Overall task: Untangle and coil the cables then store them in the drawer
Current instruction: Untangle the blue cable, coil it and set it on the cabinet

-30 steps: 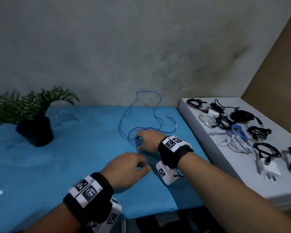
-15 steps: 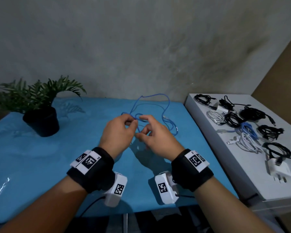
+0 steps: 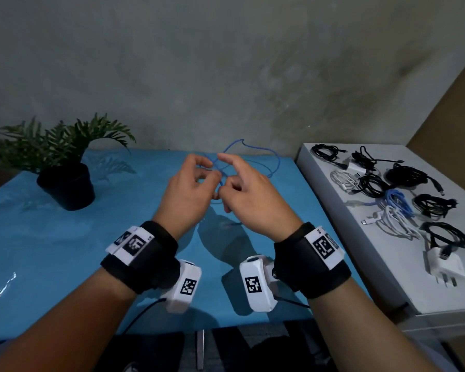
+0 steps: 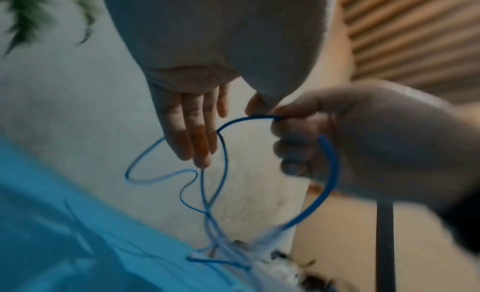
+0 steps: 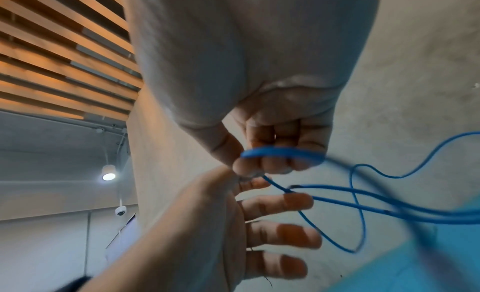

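Thin blue cable (image 3: 253,149), looped

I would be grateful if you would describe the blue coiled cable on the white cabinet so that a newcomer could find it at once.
Start at the white cabinet right of the blue table, where many coiled cables lie. Near the middle of its top, the blue coiled cable sits between black bundles and just above a white one. It is the only blue bundle there.
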The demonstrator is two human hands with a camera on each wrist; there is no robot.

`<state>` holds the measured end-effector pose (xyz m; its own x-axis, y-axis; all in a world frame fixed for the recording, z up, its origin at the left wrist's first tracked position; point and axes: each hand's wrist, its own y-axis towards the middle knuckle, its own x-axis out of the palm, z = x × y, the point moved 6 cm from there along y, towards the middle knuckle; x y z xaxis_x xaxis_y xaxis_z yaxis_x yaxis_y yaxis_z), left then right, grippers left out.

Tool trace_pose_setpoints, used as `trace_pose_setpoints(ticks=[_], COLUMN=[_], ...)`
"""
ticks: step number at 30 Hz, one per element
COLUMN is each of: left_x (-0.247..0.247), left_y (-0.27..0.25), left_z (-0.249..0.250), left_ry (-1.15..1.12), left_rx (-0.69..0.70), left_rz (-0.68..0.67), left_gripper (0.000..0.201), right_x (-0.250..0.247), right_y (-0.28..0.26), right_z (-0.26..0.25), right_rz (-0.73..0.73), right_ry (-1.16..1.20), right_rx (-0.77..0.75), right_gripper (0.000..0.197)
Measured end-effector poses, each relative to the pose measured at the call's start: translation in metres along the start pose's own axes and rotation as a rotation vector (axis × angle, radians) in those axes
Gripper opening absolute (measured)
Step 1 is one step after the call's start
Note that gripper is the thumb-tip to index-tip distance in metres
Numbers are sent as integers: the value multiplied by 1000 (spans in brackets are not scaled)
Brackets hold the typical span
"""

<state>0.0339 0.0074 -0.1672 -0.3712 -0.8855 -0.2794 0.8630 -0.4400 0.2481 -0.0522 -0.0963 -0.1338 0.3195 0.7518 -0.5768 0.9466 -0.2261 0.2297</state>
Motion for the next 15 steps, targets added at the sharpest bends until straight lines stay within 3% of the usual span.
trace_pose_setpoints(ticks=[2,4,8,11,13,15], left_x=[0,2,8,5,-1,-15], left_y=[-2,-3,-3,-5,-2,5], left_z=[0,4,6,12,16,18], left_ry=[246,339,221,143,236,310], left_rx=[151,267,301,284,341,351], left_rz=[-13,-56,-232,-317,-238,-50], left_gripper=[35,39,30,38,40,40], right_x=[-3,-3,-9,-24,-30,-32], right_y=[0,-1,-3,-2,-1,0], right_z=[1,0,1,3,6,8], right_rz=[-17,-34,-20,63,96,93], right_ry=[-15,-50,-161,-135,-83,-12], right_rx=[5,-32,-87,-74,-53,-19], right_gripper=[53,49,45,34,21,12])
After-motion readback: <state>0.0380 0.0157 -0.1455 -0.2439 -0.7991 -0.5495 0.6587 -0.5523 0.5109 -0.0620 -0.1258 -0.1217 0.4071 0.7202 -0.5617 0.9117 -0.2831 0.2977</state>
